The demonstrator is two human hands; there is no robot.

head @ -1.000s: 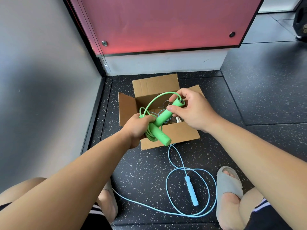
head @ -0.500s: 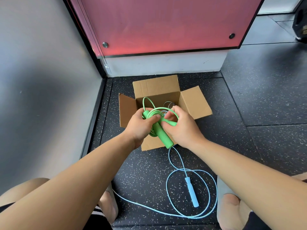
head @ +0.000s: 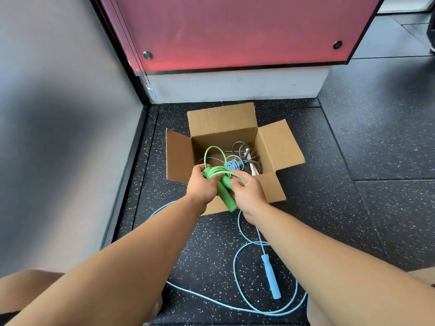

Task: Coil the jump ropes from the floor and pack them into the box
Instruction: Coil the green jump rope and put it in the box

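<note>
- The dark speckled floor [head: 353, 161] holds everything, in a corner beside a grey wall and a red panel.
- The cardboard box [head: 221, 118] stands open on it, all four flaps spread, with grey and pale blue ropes [head: 244, 156] already lying coiled inside.
- A blue rope [head: 270, 276] lies loose on the floor nearer the person, one handle inside its loops, not yet coiled.
- The green rope [head: 227, 196] is bundled and held over the box's near flap. A second ago its two handles were held apart. Now they sit together with the cord wound round them, one loop standing up.
- The left hand [head: 200, 187] grips the bundle's upper end, fingers curled round handle and cord.
- The right hand [head: 247, 191] pinches the cord at the bundle's right side.
- Coiling the green rope looks finished, so dropping it into the box is likely next, and then the blue one.
</note>
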